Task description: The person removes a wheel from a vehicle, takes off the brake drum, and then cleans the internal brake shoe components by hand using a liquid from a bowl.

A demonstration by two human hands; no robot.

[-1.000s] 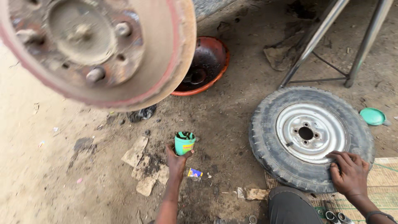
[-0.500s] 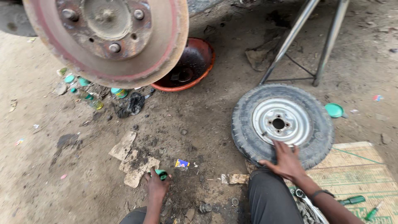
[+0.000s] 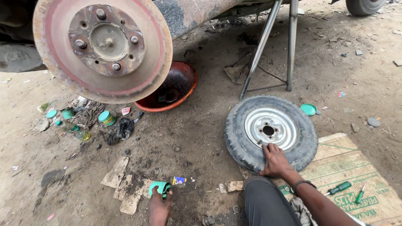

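My left hand (image 3: 159, 207) grips a small green can (image 3: 159, 187) low over the dirt, beside torn cardboard scraps (image 3: 123, 184). My right hand (image 3: 275, 161) rests flat on the near edge of a small wheel (image 3: 271, 132) lying on the ground, fingers on its grey steel rim. A rusty brake drum (image 3: 102, 48) with wheel studs hangs above at the upper left. My dark-trousered knee (image 3: 264, 203) is between the hands.
An orange basin (image 3: 176, 86) sits under the drum. Green lids, a can (image 3: 106, 118) and a black rag (image 3: 119, 129) lie at left. A metal stand (image 3: 276, 50) rises behind the wheel. Two green screwdrivers (image 3: 345, 190) lie on a woven mat (image 3: 360, 175). A green lid (image 3: 308, 109) lies beside the tyre.
My left hand has brought the green can down and nearer to me, close to the ground. The view has pulled back and shifted right. My right hand stays on the wheel.
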